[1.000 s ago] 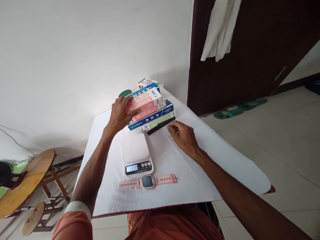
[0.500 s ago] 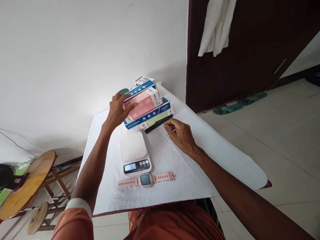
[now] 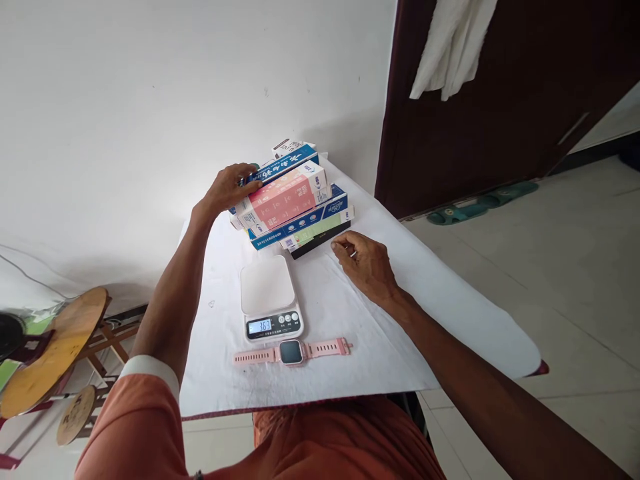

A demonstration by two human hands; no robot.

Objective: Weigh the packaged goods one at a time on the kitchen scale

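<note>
My left hand [image 3: 234, 187] is at the left end of a long blue toothpaste box [image 3: 287, 164], fingers on its far side and thumb on its near side. In front of it lies a pink box [image 3: 287, 200], tilted on the pile. Below are another blue box [image 3: 305, 221] and a green and black box [image 3: 323, 237]. My right hand [image 3: 367, 265] rests on the cloth just right of the pile, fingers curled together; a small bright spot shows between them. Nearer me, a white digital scale [image 3: 267, 287] with a bare platform reads 363.
A pink-strapped smartwatch [image 3: 291, 352] lies in front of the scale on the white tablecloth [image 3: 215, 373]. A white box [image 3: 293, 145] stands behind the pile, near the wall. Wooden stools [image 3: 75, 333] are at floor left. A dark door [image 3: 500, 133] with a hanging towel is at right.
My left hand has moved from above the pink box to the left end of the far blue box and closed around it. My right hand stays beside the pile. The view has shifted slightly.
</note>
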